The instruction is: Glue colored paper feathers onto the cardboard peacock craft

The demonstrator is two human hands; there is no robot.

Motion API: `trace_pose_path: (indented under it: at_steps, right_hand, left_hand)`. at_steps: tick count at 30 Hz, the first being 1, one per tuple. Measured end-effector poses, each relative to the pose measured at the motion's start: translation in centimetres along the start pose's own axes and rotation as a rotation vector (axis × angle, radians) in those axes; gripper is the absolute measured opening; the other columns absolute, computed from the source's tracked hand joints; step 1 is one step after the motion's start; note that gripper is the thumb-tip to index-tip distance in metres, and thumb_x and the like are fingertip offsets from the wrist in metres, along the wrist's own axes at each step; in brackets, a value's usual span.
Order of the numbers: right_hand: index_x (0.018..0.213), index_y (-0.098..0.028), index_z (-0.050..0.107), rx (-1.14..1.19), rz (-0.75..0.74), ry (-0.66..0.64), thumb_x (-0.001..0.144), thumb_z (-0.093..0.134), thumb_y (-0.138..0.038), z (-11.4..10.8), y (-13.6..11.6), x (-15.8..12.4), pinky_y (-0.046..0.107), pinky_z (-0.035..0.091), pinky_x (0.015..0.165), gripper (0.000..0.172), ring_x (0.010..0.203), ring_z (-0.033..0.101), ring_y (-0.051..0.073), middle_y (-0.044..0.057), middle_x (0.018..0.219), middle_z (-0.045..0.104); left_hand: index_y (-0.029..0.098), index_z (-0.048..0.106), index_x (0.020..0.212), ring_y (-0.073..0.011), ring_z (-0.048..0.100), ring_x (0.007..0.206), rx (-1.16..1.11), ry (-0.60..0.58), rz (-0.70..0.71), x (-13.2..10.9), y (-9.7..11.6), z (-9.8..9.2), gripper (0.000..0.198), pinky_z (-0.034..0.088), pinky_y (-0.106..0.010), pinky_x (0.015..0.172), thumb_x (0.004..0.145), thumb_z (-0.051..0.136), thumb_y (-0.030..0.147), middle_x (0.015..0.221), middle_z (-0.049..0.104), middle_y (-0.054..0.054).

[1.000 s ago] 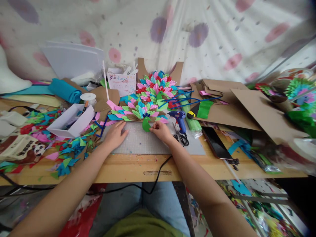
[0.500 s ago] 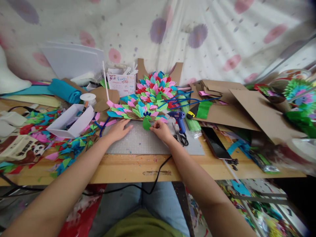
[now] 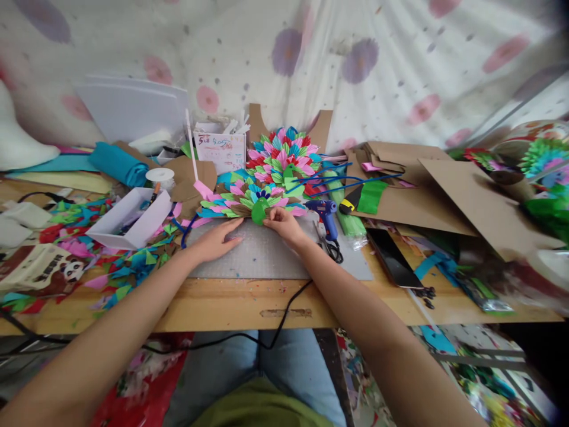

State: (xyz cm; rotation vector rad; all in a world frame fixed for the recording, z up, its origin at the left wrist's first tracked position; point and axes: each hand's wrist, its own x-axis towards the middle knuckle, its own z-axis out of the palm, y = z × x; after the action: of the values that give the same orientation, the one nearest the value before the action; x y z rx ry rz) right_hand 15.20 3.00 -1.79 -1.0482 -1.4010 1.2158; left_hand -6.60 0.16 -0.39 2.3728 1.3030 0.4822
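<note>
Between the fingertips of my right hand (image 3: 285,226) is the edge of a green paper peacock body (image 3: 259,212), with dark blue crest pieces at its top. It stands at the front middle of a cardboard piece covered with pink, green and blue paper feathers (image 3: 226,201). My left hand (image 3: 220,240) lies at the front edge of that feathered piece, fingers stretched and thumb apart. Whether its fingertips press on the cardboard I cannot tell. Behind stands a second feathered peacock (image 3: 284,151) with red, pink and blue feathers. Both hands are over a grey mat (image 3: 253,258).
A blue glue gun (image 3: 326,216) lies right of my right hand, its black cord (image 3: 288,308) crossing the table edge. Further right are a phone (image 3: 393,258) and cardboard sheets (image 3: 413,201). Leftward stand a white box (image 3: 128,231) and scattered paper scraps (image 3: 127,270).
My right hand has moved slightly left and up with the green peacock body, which now sits closer against the feathers. My left hand has shifted a little to the right.
</note>
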Motion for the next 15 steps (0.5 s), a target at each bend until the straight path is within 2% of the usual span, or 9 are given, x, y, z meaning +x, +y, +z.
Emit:
trace_pose_path:
  at_steps: [2, 5, 7, 9, 12, 15]
  right_hand:
    - [0.063, -0.021, 0.039, 0.076, -0.026, -0.007, 0.055, 0.067, -0.029, 0.0, -0.7, 0.2, 0.024, 0.036, 0.063, 0.030, 0.060, 0.042, 0.007, -0.007, 0.062, 0.042]
    - [0.065, -0.021, 0.041, 0.175, -0.002, -0.006, 0.055, 0.068, -0.031, 0.3, -2.1, 0.7, 0.026, 0.041, 0.067, 0.030, 0.063, 0.046, 0.008, -0.006, 0.066, 0.044]
    - [0.067, -0.021, 0.041, 0.204, 0.028, 0.014, 0.055, 0.069, -0.030, 0.4, -3.1, 1.2, 0.027, 0.044, 0.069, 0.031, 0.065, 0.047, 0.008, -0.006, 0.068, 0.045]
    - [0.067, -0.022, 0.041, 0.223, 0.040, 0.051, 0.055, 0.069, -0.028, 0.5, -3.9, 1.9, 0.028, 0.046, 0.071, 0.031, 0.067, 0.048, 0.009, -0.006, 0.068, 0.044]
    - [0.067, -0.021, 0.042, 0.241, 0.056, 0.095, 0.055, 0.068, -0.024, 0.6, -4.7, 2.8, 0.027, 0.046, 0.071, 0.029, 0.067, 0.049, 0.009, -0.006, 0.068, 0.044]
    - [0.066, -0.021, 0.043, 0.253, 0.059, 0.117, 0.055, 0.067, -0.020, 0.6, -5.2, 3.5, 0.027, 0.046, 0.071, 0.026, 0.065, 0.049, 0.008, -0.007, 0.066, 0.045]
  left_hand:
    - [0.020, 0.048, 0.131, -0.0201, 0.046, 0.125, -0.060, 0.065, -0.019, -0.6, 0.1, -0.7, 0.055, 0.036, -0.038, 0.104, 0.083, 0.042, 0.046, 0.138, 0.049, -0.006]
    - [0.022, 0.062, 0.112, -0.0210, 0.056, 0.111, -0.126, 0.162, -0.064, -1.2, -0.1, -2.0, 0.041, 0.044, -0.040, 0.096, 0.083, 0.042, 0.043, 0.120, 0.063, -0.005]
    - [0.022, 0.065, 0.104, -0.0204, 0.061, 0.102, -0.153, 0.257, -0.117, -1.3, -0.6, -2.7, 0.035, 0.046, -0.039, 0.093, 0.083, 0.043, 0.040, 0.109, 0.068, -0.005]
    - [0.021, 0.064, 0.104, -0.0195, 0.063, 0.098, -0.152, 0.314, -0.175, -1.3, -1.2, -3.0, 0.034, 0.048, -0.037, 0.091, 0.083, 0.041, 0.037, 0.106, 0.068, -0.006]
    - [0.017, 0.061, 0.110, -0.0215, 0.059, 0.108, -0.026, 0.241, -0.171, -0.9, -1.9, -2.5, 0.039, 0.045, -0.038, 0.095, 0.083, 0.042, 0.037, 0.117, 0.063, -0.010]
    - [0.010, 0.054, 0.121, -0.0255, 0.043, 0.127, 0.149, 0.127, -0.113, 0.1, -1.9, -1.4, 0.052, 0.034, -0.040, 0.106, 0.084, 0.042, 0.043, 0.135, 0.049, -0.016]
